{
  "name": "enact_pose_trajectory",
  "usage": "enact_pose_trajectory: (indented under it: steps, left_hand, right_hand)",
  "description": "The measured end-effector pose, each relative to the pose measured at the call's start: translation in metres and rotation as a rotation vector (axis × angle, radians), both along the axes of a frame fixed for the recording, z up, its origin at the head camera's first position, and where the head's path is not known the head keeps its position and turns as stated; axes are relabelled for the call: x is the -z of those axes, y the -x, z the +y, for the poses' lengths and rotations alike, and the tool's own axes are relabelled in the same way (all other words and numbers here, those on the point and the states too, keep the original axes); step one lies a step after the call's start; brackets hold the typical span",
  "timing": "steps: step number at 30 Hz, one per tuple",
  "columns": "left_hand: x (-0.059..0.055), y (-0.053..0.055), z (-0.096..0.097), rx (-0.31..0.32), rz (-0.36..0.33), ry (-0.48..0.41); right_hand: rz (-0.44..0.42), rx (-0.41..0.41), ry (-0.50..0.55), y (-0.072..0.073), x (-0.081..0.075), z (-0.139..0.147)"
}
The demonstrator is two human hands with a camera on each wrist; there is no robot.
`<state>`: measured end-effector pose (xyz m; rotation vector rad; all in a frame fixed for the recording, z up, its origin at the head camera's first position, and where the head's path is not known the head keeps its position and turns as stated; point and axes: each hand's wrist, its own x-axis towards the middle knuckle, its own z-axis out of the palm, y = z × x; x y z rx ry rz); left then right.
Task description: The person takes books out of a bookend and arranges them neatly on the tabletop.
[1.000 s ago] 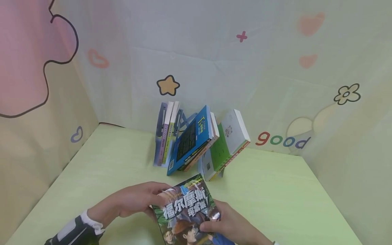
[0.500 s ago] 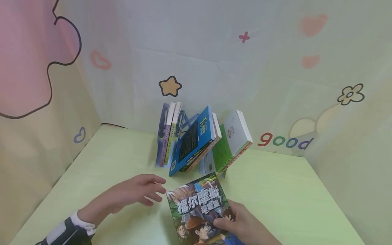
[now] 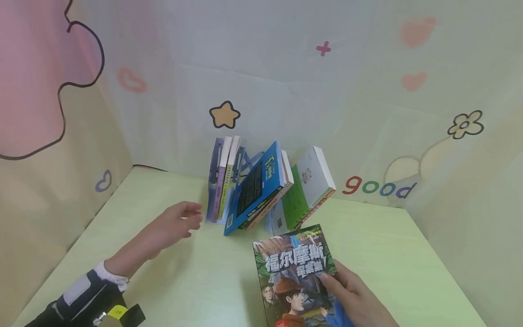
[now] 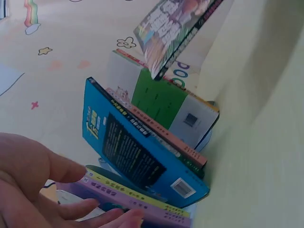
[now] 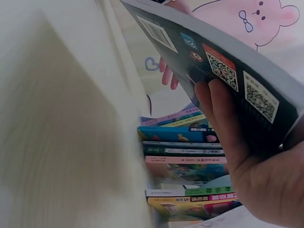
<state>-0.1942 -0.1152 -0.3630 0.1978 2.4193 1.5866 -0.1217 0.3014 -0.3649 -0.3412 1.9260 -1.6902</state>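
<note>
My right grip pinched the Sherlock Holmes book; my left grip hovered, spread, near the purple-spined book!

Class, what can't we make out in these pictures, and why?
Head view: held book, bottom cut off by lower frame edge.
Head view: right hand, finger ends hidden behind that book.
Left wrist view: left hand, base cut off at left edge.
Head view: blue book, panel print too small.

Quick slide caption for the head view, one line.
Right hand holds an illustrated book; left hand hovers near a row of books on the pale table.
</note>
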Motion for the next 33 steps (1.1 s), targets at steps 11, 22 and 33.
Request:
enact_pose_trajectory:
  steps: [11,22,33]
  left_hand:
    - [-0.016,0.044,0.018,-0.167,0.256,0.070]
    - [-0.021,0.082,0.032,-0.205,0.308,0.144]
    - [-0.022,0.105,0.039,-0.192,0.285,0.205]
  right_hand:
    - [0.095,0.252,-0.269,-0.009,-0.013,0.013]
    - [0.107,0.294,-0.269,-0.013,-0.016,0.030]
    - [0.111,0.325,-0.271,-0.015,-0.021,0.042]
